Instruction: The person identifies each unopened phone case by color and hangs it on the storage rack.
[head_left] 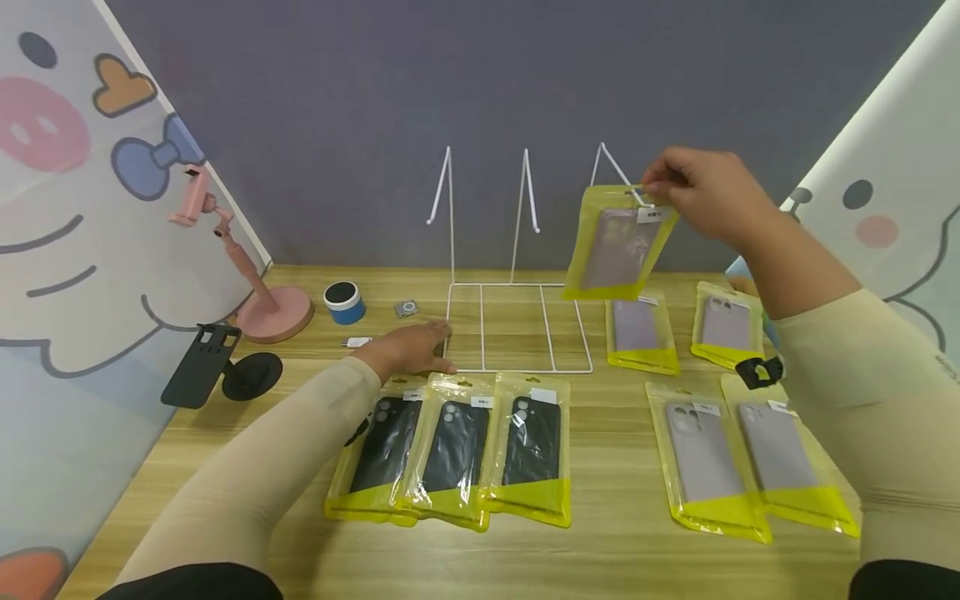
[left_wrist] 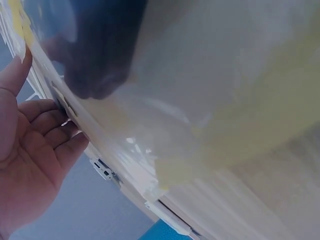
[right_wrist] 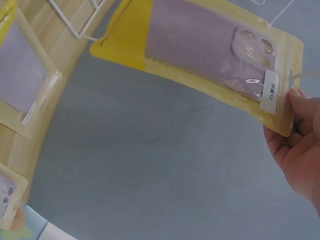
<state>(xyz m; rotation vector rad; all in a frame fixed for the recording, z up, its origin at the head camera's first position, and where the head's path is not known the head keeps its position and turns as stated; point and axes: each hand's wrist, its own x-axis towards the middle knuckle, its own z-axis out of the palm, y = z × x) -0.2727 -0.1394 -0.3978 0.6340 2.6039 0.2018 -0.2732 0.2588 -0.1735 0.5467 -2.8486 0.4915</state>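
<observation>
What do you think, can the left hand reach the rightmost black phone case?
Probably yes: the left hand is close by, and nothing seems to lie on that bagged phone case.

Grey wall (head_left: 337,125), 2 cartoon panels (head_left: 67,242), wood-grain tabletop (head_left: 607,500).

Reads "12" on a white label (right_wrist: 270,92).
Sits at three o'clock in the right-wrist view, on a yellow bag (right_wrist: 197,60), after blurred characters (right_wrist: 273,86).
</observation>
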